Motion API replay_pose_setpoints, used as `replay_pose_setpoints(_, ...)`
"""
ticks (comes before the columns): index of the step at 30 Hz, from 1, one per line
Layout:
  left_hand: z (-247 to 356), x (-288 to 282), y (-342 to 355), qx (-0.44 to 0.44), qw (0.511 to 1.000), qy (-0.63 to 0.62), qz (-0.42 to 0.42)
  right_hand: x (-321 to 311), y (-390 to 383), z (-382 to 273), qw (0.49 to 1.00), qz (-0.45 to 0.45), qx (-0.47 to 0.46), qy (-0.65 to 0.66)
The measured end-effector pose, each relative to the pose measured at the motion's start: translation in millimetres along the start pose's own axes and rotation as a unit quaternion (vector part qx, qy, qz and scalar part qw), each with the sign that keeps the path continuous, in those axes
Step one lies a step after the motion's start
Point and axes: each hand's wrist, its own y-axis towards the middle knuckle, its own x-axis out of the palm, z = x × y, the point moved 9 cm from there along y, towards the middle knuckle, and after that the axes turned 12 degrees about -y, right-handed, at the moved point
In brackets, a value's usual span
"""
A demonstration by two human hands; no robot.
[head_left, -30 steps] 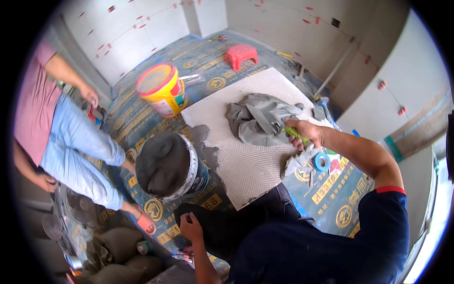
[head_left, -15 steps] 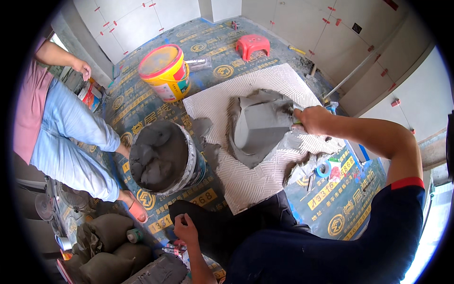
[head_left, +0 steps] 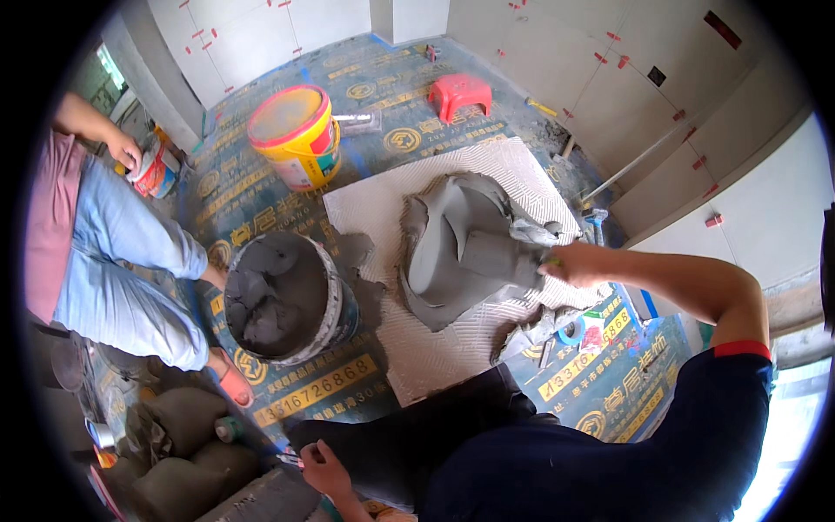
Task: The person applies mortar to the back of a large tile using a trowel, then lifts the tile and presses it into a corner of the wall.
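My right hand (head_left: 576,264) is closed around the green handle of a trowel (head_left: 500,258). Its blade, coated grey, presses into a mound of wet mortar (head_left: 432,261). Beneath the mortar lies a large white tile (head_left: 358,200) with a ridged surface. My left hand (head_left: 326,474) hangs low beside my dark trouser leg, its fingers loosely curled and the thumb apart, with nothing visible in it. To the left of the tile stands a bucket (head_left: 335,304) filled with grey mortar.
A yellow lidded bucket (head_left: 300,157) and a red stool (head_left: 461,96) stand beyond the tile. At left, another person in jeans (head_left: 139,235) stands near the mortar bucket. Filled sacks (head_left: 187,422) lie lower left. A blue tape roll (head_left: 571,331) sits by the tile's right edge.
The trowel has moved slightly nearer me across the mortar, where a curved ridge now stands left of the blade. My left hand is lower in the view, which has itself shifted.
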Motion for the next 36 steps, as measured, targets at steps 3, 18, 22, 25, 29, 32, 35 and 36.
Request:
replay_pose_setpoints(3, -16, -8, -19, -0.097, 0.994, -0.019, -0.052, -28, 27, 49, 0.980, 0.100, -0.004, -0.172)
replay_pose_setpoints(18, 166, -61, 14, 0.015, 0.977, -0.205, -0.052, -36, 43, 104, 0.985, 0.127, 0.005, -0.117)
replay_pose_setpoints(22, 196, -48, 28, 0.079, 0.959, -0.259, -0.086, -60, 69, 124, 0.961, 0.230, 0.083, -0.127)
replay_pose_setpoints(25, 223, -9, 50, 0.137, 0.942, -0.281, -0.118, -39, 73, 133, 0.970, 0.099, 0.149, 0.166)
replay_pose_setpoints(29, 195, 47, 71, 0.156, 0.961, -0.179, -0.139, 9, 33, 112, 0.905, -0.046, 0.085, 0.414)
replay_pose_setpoints(32, 130, 39, 69, 0.119, 0.956, -0.227, -0.139, -15, 27, 93, 0.979, 0.042, 0.024, 0.199)
replay_pose_setpoints(35, 112, 43, 83, 0.095, 0.961, -0.187, -0.178, -30, 45, 127, 0.984, 0.168, 0.059, -0.020)
replay_pose_setpoints(36, 138, 46, 82, 0.097, 0.955, -0.211, -0.186, -32, 44, 142, 0.974, 0.211, 0.078, -0.039)
